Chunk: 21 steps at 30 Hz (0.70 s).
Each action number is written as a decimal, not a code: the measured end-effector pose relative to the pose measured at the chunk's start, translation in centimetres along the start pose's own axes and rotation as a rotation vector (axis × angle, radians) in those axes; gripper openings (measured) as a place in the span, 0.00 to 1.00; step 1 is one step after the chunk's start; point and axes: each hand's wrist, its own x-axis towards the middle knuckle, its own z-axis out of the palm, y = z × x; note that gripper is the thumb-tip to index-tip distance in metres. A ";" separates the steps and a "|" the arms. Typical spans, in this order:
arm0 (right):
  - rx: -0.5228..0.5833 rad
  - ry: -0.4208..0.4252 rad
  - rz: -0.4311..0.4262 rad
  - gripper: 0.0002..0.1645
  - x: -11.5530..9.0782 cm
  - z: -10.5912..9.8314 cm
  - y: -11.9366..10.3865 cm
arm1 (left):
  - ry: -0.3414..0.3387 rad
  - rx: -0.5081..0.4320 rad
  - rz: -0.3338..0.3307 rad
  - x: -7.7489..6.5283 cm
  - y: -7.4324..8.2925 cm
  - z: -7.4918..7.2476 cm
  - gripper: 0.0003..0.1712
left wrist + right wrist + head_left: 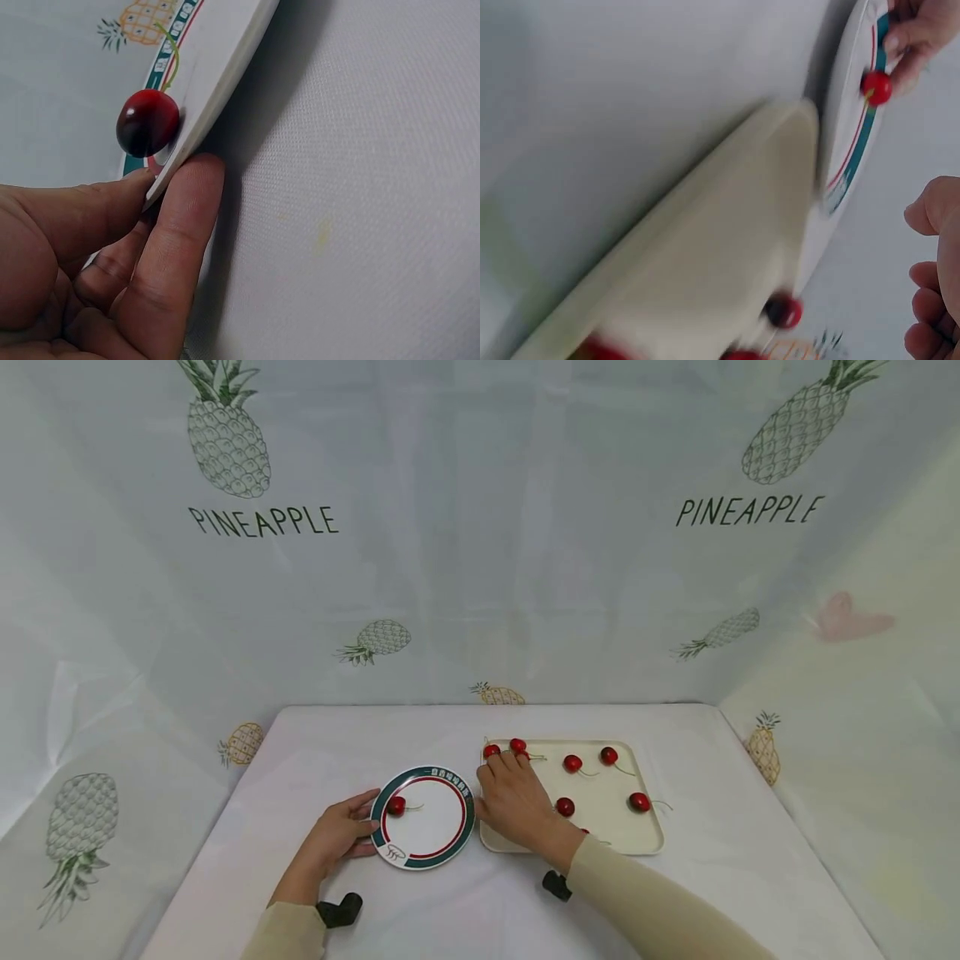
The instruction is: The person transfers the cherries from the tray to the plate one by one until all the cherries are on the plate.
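My left hand (335, 833) pinches the near-left rim of a round white plate (438, 818) with a green and red border. In the left wrist view the thumb (97, 206) lies on top of the rim and a finger (184, 202) underneath. One red cherry (396, 807) with a green stem lies on the plate beside that thumb. My right hand (517, 797) is over the left side of a cream tray (607, 827), near a few cherries (491, 751) at its far-left corner. In the right wrist view its thumb and fingers are apart, with nothing visible between them.
Several more cherries lie in the tray, including one at the back (609, 756) and one at the right (639, 802). Plate and tray are side by side on a white-covered table (337, 747). Behind stands a pineapple-print curtain (480, 568).
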 end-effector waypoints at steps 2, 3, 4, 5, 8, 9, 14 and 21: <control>0.010 0.024 0.003 0.18 -1.1 -0.1 1.5 | 0.006 0.003 0.000 -0.1 0.0 0.0 0.36; 0.010 0.043 0.001 0.18 -1.7 -0.2 2.2 | 0.009 0.004 0.001 -0.1 -0.1 0.0 0.36; 0.009 0.064 -0.001 0.18 -2.4 -0.2 3.0 | 0.009 0.004 0.003 -0.1 -0.1 0.0 0.36; 0.012 0.081 -0.004 0.17 -3.0 -0.2 3.7 | 0.011 0.001 0.001 -0.1 -0.1 0.0 0.36; 0.015 0.128 0.001 0.16 -5.1 -0.5 6.0 | 0.009 0.008 0.001 -0.1 -0.1 0.1 0.37; 0.010 0.138 0.004 0.16 -5.9 -0.6 6.7 | 0.008 0.011 0.000 0.0 0.0 0.2 0.37; -0.021 0.168 0.004 0.17 -9.8 -0.9 10.4 | 0.014 0.021 -0.004 0.0 0.3 0.3 0.37; -0.061 0.180 0.006 0.17 -14.1 -1.5 15.1 | 0.006 0.027 -0.005 0.0 0.0 0.2 0.36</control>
